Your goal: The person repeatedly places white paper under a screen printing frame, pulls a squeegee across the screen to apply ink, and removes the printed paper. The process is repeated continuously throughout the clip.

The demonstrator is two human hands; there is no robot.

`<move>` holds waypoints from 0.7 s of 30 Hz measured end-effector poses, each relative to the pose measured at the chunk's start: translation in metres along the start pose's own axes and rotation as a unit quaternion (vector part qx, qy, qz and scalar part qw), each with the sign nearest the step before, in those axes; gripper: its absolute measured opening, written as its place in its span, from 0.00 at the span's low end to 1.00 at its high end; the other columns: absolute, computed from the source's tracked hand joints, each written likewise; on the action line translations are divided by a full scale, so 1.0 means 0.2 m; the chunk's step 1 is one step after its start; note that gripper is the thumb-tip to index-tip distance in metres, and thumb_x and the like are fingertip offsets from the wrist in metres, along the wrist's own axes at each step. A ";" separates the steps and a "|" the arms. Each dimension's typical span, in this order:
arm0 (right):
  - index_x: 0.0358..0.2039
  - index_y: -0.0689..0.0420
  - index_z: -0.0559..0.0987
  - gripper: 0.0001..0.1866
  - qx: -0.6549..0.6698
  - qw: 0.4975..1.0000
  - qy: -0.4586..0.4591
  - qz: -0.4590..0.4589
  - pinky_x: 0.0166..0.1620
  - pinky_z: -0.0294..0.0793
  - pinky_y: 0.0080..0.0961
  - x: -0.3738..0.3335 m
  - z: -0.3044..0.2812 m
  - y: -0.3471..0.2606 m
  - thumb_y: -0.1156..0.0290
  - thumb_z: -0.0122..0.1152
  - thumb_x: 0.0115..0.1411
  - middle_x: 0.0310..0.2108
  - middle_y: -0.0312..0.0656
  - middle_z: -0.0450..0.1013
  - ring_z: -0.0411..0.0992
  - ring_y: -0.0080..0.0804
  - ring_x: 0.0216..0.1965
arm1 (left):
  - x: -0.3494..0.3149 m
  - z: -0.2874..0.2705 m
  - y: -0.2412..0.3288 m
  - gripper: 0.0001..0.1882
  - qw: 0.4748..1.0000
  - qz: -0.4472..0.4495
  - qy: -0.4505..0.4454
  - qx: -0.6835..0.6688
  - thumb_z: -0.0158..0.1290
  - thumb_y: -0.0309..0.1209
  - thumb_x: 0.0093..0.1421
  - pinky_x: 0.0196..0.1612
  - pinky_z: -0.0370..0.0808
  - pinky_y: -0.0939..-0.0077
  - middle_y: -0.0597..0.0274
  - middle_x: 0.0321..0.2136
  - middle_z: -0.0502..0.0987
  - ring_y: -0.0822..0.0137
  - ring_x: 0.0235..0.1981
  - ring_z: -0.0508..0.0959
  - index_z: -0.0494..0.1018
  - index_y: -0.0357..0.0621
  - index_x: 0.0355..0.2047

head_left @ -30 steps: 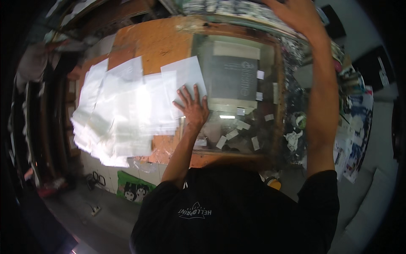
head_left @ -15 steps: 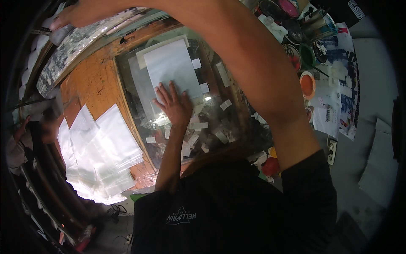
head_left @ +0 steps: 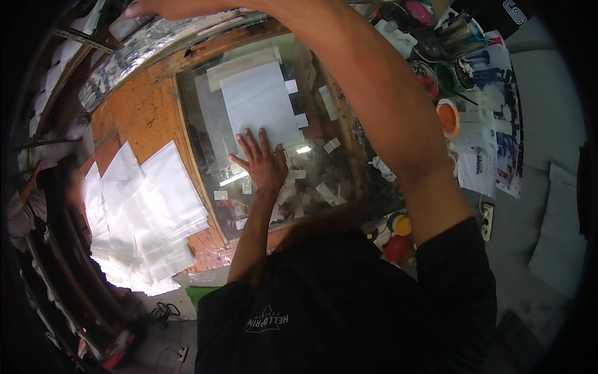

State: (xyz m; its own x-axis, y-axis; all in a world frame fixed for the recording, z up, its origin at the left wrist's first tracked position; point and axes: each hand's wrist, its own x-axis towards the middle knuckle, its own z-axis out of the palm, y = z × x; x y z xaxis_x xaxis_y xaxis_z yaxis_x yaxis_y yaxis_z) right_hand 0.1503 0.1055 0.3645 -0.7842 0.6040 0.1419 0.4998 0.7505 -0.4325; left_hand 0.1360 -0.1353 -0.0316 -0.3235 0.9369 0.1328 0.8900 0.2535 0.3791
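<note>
My left hand (head_left: pixel 261 167) lies flat with fingers spread on the lower edge of a pale, rectangular sheet (head_left: pixel 256 96). The sheet rests on a glass panel (head_left: pixel 208 124) set in a wooden tabletop, with small white tabs along its right side. My right arm stretches across the top of the view to the far left. There my right hand (head_left: pixel 146 7) is partly cut off by the upper edge, beside the end of a long silvery, paint-spotted frame (head_left: pixel 134 56). Whether its fingers grip anything is unclear.
A fanned pile of whitish plastic bags (head_left: pixel 146 212) covers the left of the wooden table (head_left: pixel 146 112). At the right stand paint pots, one orange (head_left: pixel 447 118), beside paint-smeared papers (head_left: pixel 483 143). Another person (head_left: pixel 31 209) is at the far left. A socket strip (head_left: pixel 487 218) lies at right.
The whole view has shifted, with the table and sheet now slightly lower and to the right. My left hand stays pressed on the sheet. My right hand appears nearer the top edge.
</note>
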 end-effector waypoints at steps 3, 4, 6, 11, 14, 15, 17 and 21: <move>0.27 0.64 0.80 0.23 -0.031 0.994 0.101 -0.035 0.18 0.63 0.26 -0.01 0.03 0.05 0.55 0.60 0.69 0.12 0.35 0.65 0.55 0.23 0.11 | 0.03 -0.06 0.04 0.32 0.999 -0.001 0.000 -0.047 0.49 0.44 0.70 0.68 0.28 0.22 0.39 0.74 0.48 0.39 0.76 0.40 0.62 0.43 0.69; 0.27 0.65 0.80 0.23 -0.025 0.986 0.143 -0.076 0.19 0.66 0.29 -0.01 0.11 0.04 0.56 0.60 0.68 0.11 0.36 0.65 0.57 0.25 0.11 | 0.01 -0.12 0.03 0.31 0.998 -0.024 -0.001 -0.058 0.49 0.43 0.70 0.68 0.29 0.23 0.38 0.73 0.50 0.39 0.76 0.42 0.63 0.42 0.69; 0.35 0.57 0.87 0.27 0.008 0.980 0.174 -0.099 0.28 0.77 0.44 -0.06 0.31 0.04 0.42 0.61 0.61 0.19 0.45 0.76 0.80 0.47 0.24 | 0.01 -0.32 0.02 0.29 0.967 -0.050 0.044 -0.247 0.51 0.39 0.70 0.70 0.37 0.28 0.39 0.72 0.55 0.42 0.75 0.50 0.64 0.41 0.68; 0.36 0.52 0.84 0.19 -0.075 0.963 0.241 -0.095 0.28 0.72 0.37 -0.69 0.83 0.00 0.48 0.69 0.58 0.28 0.41 0.74 0.73 0.38 0.22 | -0.16 -0.78 0.06 0.37 0.613 -0.198 0.120 -0.756 0.54 0.39 0.70 0.69 0.57 0.41 0.48 0.68 0.59 0.52 0.68 0.64 0.52 0.45 0.73; 0.54 0.52 0.79 0.23 -0.077 0.989 0.124 -0.020 0.48 0.65 0.42 -0.90 1.19 0.10 0.60 0.68 0.59 0.33 0.44 0.73 0.72 0.41 0.39 | -0.29 -0.76 0.00 0.41 0.403 -0.388 -0.002 -0.829 0.53 0.45 0.70 0.69 0.56 0.39 0.49 0.68 0.55 0.54 0.69 0.62 0.45 0.49 0.75; 0.56 0.53 0.77 0.24 -0.110 0.989 0.098 -0.013 0.49 0.64 0.42 -0.91 1.29 0.15 0.63 0.66 0.59 0.35 0.45 0.73 0.71 0.42 0.41 | -0.29 -0.67 -0.04 0.41 0.412 -0.419 -0.025 -0.809 0.53 0.47 0.70 0.69 0.53 0.35 0.49 0.67 0.55 0.53 0.69 0.61 0.45 0.50 0.75; 0.62 0.56 0.73 0.28 -0.174 0.984 0.042 0.007 0.50 0.64 0.43 -0.95 1.43 0.21 0.69 0.61 0.59 0.38 0.46 0.73 0.71 0.43 0.44 | -0.32 -0.46 -0.16 0.41 0.427 -0.483 -0.075 -0.761 0.51 0.49 0.70 0.69 0.47 0.28 0.48 0.67 0.55 0.52 0.70 0.59 0.45 0.51 0.75; 0.65 0.55 0.69 0.33 -0.088 0.996 0.029 0.011 0.47 0.63 0.43 -0.97 1.42 0.22 0.77 0.58 0.56 0.38 0.45 0.71 0.70 0.43 0.43 | -0.28 -0.46 -0.13 0.45 0.428 -0.506 -0.055 -0.747 0.48 0.50 0.70 0.71 0.41 0.30 0.47 0.72 0.51 0.54 0.72 0.58 0.37 0.47 0.76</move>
State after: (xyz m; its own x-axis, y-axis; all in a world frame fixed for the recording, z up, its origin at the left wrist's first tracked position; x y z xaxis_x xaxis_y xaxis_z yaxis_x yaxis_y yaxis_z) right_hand 0.2202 -0.0546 0.0639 -0.7519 0.6319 0.1883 0.5774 0.7689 -0.2747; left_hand 0.1004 -0.2172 0.0355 -0.2096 0.5559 -0.8044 -0.9131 0.1830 0.3644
